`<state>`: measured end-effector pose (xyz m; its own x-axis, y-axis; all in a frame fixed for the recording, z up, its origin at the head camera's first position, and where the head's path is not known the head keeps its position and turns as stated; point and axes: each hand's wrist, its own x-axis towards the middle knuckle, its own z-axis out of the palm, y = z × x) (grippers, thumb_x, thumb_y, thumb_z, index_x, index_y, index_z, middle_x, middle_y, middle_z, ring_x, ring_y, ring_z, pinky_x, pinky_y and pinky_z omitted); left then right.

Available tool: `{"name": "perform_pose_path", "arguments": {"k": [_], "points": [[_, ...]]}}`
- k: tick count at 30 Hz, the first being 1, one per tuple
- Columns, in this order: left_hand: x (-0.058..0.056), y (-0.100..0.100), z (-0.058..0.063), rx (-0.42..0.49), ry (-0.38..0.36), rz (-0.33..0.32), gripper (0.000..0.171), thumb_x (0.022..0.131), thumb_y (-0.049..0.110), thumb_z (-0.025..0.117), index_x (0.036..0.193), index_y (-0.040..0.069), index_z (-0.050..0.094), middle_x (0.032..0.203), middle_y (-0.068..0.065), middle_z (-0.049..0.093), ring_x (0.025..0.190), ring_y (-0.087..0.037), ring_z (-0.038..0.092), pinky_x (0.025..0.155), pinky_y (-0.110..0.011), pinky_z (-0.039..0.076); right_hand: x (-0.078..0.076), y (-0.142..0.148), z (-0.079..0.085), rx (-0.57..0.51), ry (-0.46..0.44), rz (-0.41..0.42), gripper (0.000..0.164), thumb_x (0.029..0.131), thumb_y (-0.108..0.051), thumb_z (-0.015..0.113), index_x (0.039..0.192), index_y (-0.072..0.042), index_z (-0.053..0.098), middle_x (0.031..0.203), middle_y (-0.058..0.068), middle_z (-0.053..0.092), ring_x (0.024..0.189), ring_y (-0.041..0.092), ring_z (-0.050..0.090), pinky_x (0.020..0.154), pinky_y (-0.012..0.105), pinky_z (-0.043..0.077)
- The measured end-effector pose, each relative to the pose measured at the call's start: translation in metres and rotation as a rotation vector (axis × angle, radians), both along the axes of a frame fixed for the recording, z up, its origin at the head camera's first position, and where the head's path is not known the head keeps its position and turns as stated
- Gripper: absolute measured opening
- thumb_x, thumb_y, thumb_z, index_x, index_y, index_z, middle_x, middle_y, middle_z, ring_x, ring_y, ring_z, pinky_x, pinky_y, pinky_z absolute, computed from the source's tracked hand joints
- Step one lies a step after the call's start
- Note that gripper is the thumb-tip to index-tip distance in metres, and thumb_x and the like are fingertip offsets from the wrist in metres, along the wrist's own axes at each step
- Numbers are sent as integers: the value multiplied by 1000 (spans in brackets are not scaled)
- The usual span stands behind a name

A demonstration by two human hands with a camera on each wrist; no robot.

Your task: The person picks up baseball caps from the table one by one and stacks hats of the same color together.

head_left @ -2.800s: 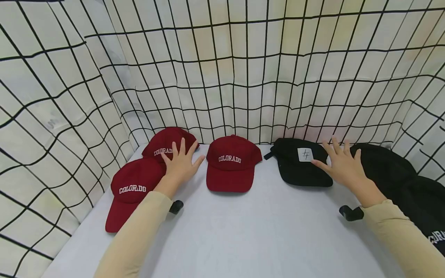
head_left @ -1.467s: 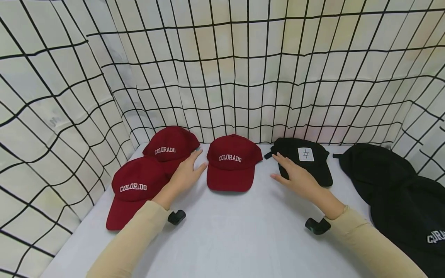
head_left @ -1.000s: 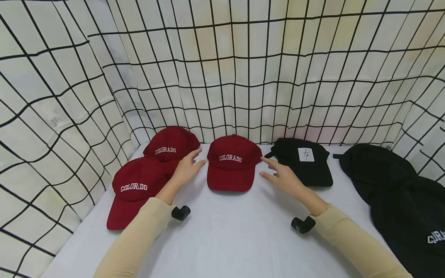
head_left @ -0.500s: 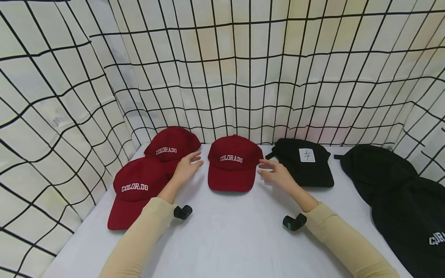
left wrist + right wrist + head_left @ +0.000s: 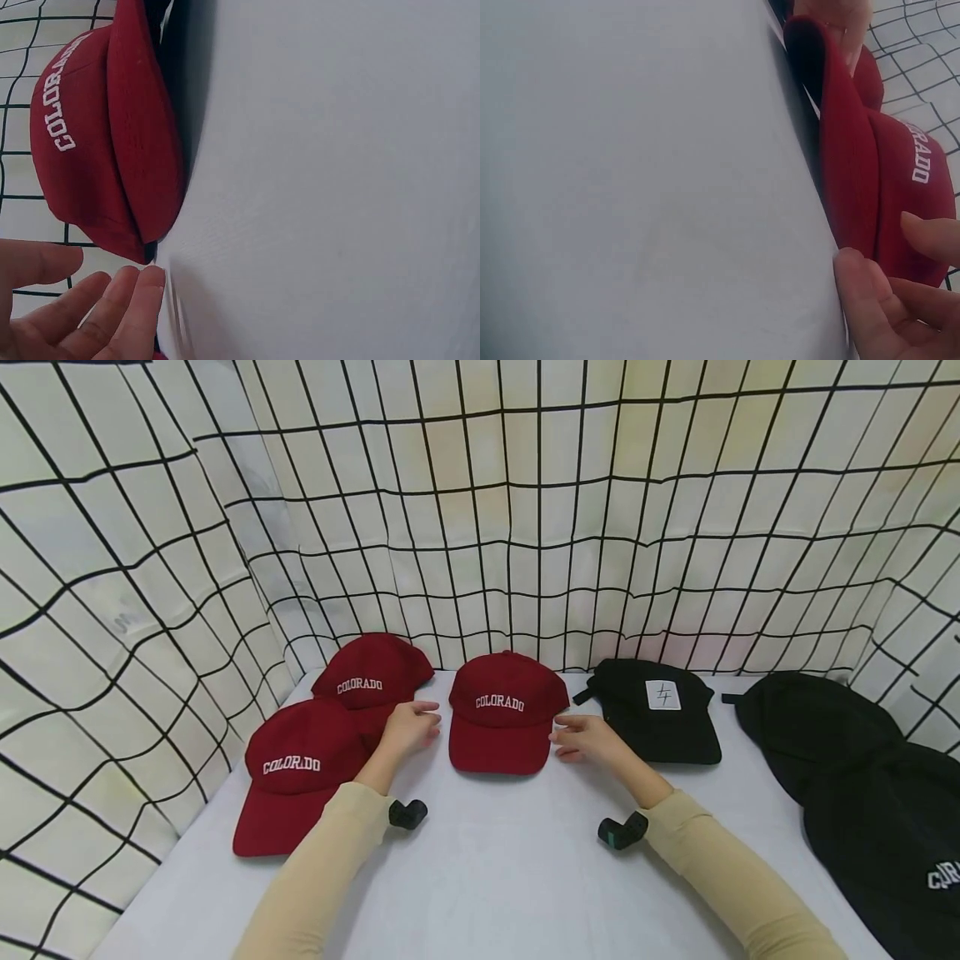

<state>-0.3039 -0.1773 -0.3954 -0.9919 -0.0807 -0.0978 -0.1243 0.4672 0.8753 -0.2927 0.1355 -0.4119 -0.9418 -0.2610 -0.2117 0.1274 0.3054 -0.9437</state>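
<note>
A red baseball cap (image 5: 498, 693) lettered COLORADO sits at the back middle of the white table, brim toward me. My left hand (image 5: 407, 732) hovers off its left side with loosely bent fingers and holds nothing. On the other side, my right hand (image 5: 590, 742) has its fingertips right at the cap's edge. In the left wrist view the thumb and fingers (image 5: 144, 296) are apart, just short of the cap (image 5: 82, 142). The right wrist view shows fingertips (image 5: 849, 262) at the brim's end, the thumb spread over the crown of the cap (image 5: 851, 165).
Two more red caps (image 5: 371, 668) (image 5: 300, 760) overlap at the left. To the right lies a black cap (image 5: 652, 727) with a white patch, then two overlapping black caps (image 5: 817, 727) (image 5: 892, 835). Black netting (image 5: 540, 539) over white sheeting rises behind and at both sides.
From over the black patched cap, my right hand has moved left to the middle red cap. My left hand has dropped slightly toward me, its spread fingers now loosely bent. The caps stay put.
</note>
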Motion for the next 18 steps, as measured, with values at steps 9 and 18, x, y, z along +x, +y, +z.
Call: {"name": "perform_pose_path", "arguments": {"k": [9,18], "points": [[-7,3,-8,49,-71,-2,35,97,8,62,130,-4,66,115,-19,70,82,-15,67,72,-27,56,-10,-1,-2,40,-59,-10,56,102,-12,65,148,11,44,130,28,61,76,14,65,78,29,59],[-10,6,-12,26,-73,-6,32,94,5,65,123,-7,70,101,-14,72,69,-10,59,61,-20,48,-16,-6,-3,41,-90,-39,56,101,-11,65,148,11,44,103,18,67,67,12,63,69,25,59]]}}
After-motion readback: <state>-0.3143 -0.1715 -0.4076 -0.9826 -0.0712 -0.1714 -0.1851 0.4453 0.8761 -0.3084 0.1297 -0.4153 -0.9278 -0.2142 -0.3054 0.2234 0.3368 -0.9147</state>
